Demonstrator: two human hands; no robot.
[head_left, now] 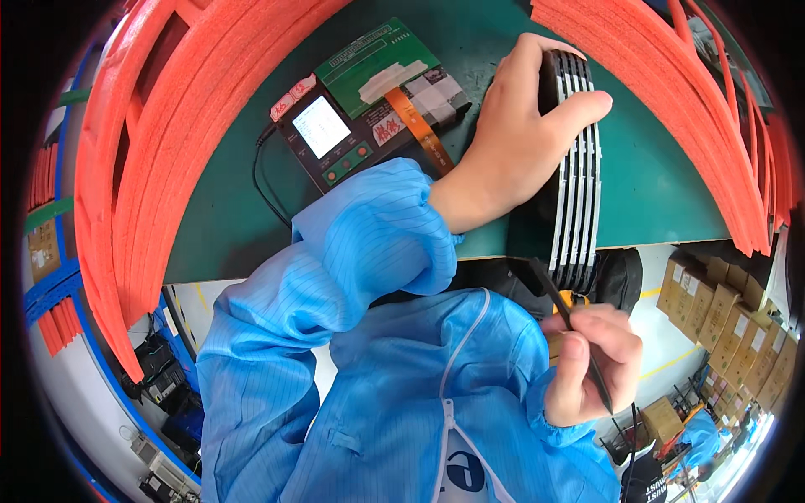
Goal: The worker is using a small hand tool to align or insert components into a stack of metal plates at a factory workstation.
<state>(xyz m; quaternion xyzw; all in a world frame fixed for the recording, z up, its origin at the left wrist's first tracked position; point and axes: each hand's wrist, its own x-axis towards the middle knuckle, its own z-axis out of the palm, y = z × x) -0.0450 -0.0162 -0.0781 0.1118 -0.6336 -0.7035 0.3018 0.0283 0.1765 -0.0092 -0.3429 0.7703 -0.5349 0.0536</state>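
Note:
My left hand (511, 138) is closed around a stack of thin black panels (577, 201) with pale edges. Its thumb presses on the edges while the fingers reach over the far end. The panels stand on edge, and their near end reaches past the table's front edge. Below that end, my right hand (597, 365) pinches a slender black tool (553, 289), pointed at its lower end. The upper tip of this tool is close to the stack's lower left corner; whether it touches, I cannot tell. The exact kind of tool is unclear.
On the green table (646, 184), left of the panels, sits a test device (306, 163) with a lit screen, a green circuit board (373, 63) and an orange ribbon cable (419, 130). Red foam strips (189, 109) curve around both sides. Cardboard boxes (721, 318) stand on the floor at right.

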